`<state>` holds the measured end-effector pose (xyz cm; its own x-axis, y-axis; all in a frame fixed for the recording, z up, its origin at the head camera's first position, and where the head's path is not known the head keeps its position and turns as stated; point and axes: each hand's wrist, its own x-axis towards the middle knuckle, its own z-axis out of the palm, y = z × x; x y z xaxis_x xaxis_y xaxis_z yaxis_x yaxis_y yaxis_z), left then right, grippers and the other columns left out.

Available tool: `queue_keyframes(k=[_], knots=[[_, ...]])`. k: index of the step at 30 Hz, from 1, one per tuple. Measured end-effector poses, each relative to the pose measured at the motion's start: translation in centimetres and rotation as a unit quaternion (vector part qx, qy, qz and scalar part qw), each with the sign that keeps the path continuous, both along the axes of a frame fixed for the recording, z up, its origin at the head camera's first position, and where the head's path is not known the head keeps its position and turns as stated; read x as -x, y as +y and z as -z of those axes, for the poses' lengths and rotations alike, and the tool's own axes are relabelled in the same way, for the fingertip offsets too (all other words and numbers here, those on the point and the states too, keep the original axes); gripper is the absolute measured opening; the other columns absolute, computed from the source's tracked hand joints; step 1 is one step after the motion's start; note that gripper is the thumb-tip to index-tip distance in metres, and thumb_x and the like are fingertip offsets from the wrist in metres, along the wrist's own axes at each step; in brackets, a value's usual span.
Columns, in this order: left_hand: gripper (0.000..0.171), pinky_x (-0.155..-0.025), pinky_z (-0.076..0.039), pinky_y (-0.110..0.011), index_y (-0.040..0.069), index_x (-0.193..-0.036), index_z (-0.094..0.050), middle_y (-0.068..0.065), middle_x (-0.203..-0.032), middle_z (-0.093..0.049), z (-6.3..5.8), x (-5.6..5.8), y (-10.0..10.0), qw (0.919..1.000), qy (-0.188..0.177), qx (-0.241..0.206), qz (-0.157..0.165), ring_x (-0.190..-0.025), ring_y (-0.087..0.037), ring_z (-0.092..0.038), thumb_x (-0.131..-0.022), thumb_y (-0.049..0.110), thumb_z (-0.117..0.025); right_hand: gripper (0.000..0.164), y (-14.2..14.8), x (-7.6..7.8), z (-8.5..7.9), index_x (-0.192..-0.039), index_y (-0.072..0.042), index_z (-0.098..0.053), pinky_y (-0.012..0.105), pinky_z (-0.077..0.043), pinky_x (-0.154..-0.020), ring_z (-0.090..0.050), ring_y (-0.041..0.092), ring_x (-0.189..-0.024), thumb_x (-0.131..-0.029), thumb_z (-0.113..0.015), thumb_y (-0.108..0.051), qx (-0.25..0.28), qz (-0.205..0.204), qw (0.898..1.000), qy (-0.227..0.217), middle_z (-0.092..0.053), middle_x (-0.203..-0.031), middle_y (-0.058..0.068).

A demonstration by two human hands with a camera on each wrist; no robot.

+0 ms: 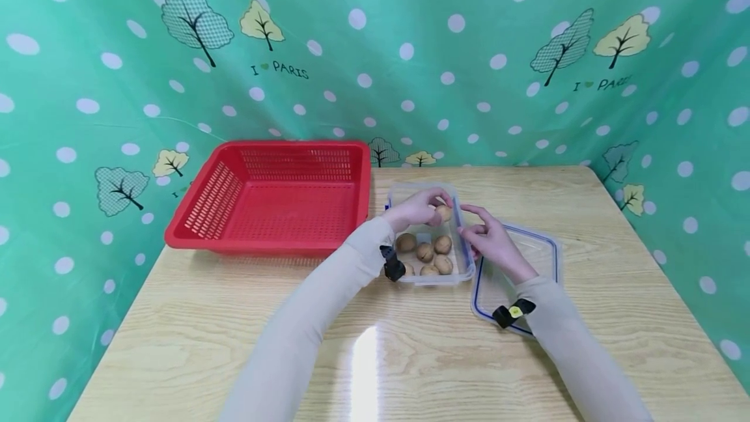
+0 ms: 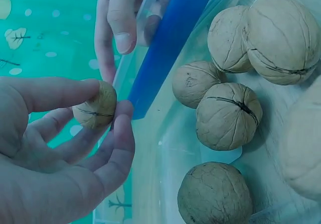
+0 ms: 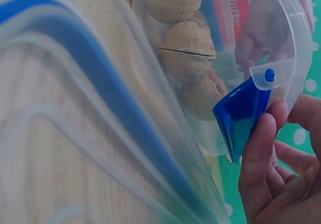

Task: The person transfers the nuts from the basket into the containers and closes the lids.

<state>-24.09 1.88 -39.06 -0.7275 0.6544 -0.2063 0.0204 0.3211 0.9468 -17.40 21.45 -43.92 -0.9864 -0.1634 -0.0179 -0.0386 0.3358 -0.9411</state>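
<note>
A walnut is pinched between the thumb and fingers of my left hand, near the far right part of a clear plastic box. Several more walnuts lie inside this box. My right hand grips the box's right wall at the rim. In the right wrist view its thumb and fingers close around the edge beside a blue latch.
A clear lid with a blue seal lies right of the box, partly under my right forearm. A red plastic basket stands at the left on the wooden table. Behind the table hangs a green dotted curtain.
</note>
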Motion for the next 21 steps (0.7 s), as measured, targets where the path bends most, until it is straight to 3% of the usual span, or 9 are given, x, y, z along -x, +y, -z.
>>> queue_keyframes(k=[6, 15, 21], knots=[[0.045, -0.071, -0.045, -0.037, -0.004, -0.124, -0.054, -0.013, -0.113, -0.057, 0.12, -0.06, -0.21, 0.9996, -0.024, -0.013, -0.001, -0.080, -0.016, -0.054, -0.080, -0.014, -0.051, 0.054, 0.12, 0.11, 0.22, -0.145, -0.007, -0.037, 0.027, -0.046, -0.045, -0.050, 0.011, -0.048, -0.096, -0.059, -0.010, 0.002, -0.002, 1.000, 0.005, -0.062, -0.072, 0.013], [0.033, -0.086, -0.049, -0.043, -0.001, -0.124, -0.056, -0.007, -0.095, -0.058, 0.60, -0.18, -0.55, 0.9960, -0.047, 0.069, 0.034, -0.087, -0.025, -0.056, -0.092, -0.001, -0.051, 0.053, 0.13, 0.10, 0.29, -0.146, -0.008, -0.036, 0.025, -0.045, -0.046, -0.051, 0.012, -0.048, -0.098, -0.057, -0.010, -0.001, 0.000, 1.000, 0.006, -0.063, -0.075, 0.017], [0.031, -0.091, -0.047, -0.045, 0.001, -0.125, -0.054, -0.008, -0.095, -0.060, 0.80, -0.28, -0.48, 0.9946, -0.070, 0.066, 0.040, -0.094, -0.030, -0.058, -0.095, 0.007, -0.050, 0.055, 0.16, -0.04, 0.27, -0.147, -0.008, -0.034, 0.026, -0.045, -0.046, -0.051, 0.011, -0.049, -0.098, -0.057, -0.011, 0.005, -0.001, 1.000, 0.002, -0.063, -0.079, 0.022]])
